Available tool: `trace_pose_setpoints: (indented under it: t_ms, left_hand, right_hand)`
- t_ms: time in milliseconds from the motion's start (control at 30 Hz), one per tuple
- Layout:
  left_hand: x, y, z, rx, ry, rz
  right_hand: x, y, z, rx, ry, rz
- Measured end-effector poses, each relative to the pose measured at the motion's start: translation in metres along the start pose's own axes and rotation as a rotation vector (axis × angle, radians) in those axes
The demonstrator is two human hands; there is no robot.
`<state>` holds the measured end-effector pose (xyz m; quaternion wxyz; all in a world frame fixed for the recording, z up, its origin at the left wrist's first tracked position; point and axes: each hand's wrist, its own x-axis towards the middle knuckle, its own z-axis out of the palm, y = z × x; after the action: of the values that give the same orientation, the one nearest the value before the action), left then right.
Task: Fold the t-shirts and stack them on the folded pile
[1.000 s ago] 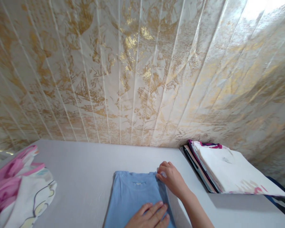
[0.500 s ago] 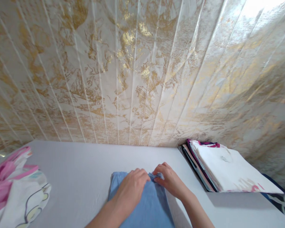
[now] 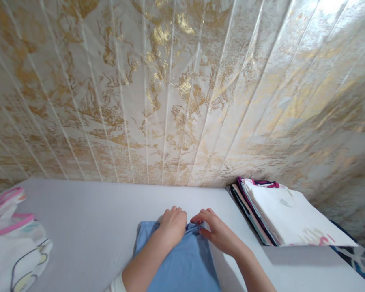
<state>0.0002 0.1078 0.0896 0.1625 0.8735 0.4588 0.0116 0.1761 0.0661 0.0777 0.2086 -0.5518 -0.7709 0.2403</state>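
Note:
A light blue garment (image 3: 185, 265) lies flat on the white surface in front of me, its lower part cut off by the bottom of the view. My left hand (image 3: 174, 225) is closed on its top edge near the middle, fingertips curled over and partly hidden. Just to the right, my right hand (image 3: 211, 229) pinches the gathered top edge between thumb and fingers. The cloth is bunched between the two hands. What kind of garment it is I cannot tell.
On the right stands a stack of folded clothes (image 3: 295, 219), a white printed one on top. At the left edge lies a crumpled white and pink garment (image 3: 21, 243). A gold-patterned curtain (image 3: 170, 101) hangs behind the white surface (image 3: 88, 219).
My left hand has moved up and slightly left to the garment's top edge. My right hand still grips the gathered edge, its fingers slightly shifted. The view has turned a little right.

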Motion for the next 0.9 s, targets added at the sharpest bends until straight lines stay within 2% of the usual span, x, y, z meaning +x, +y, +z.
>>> trace_pose_setpoints:
  t_ms: [333,500,767,900]
  left_hand:
    - [0.007,-0.013,0.009,-0.215,-0.002,0.081]
    - [0.010,-0.015,0.015,-0.291,0.030,0.049]
    - [0.007,-0.021,0.003,-0.372,-0.049,0.110]
    - [0.007,-0.019,0.006,-0.382,-0.054,0.101]
  right_hand:
    - [0.000,0.005,0.003,0.089,0.033,-0.032]
    - [0.000,0.007,0.006,0.141,0.003,0.096]
    - [0.001,0.012,0.011,0.196,0.005,0.075]
    - [0.000,0.015,0.008,0.200,-0.014,0.069]
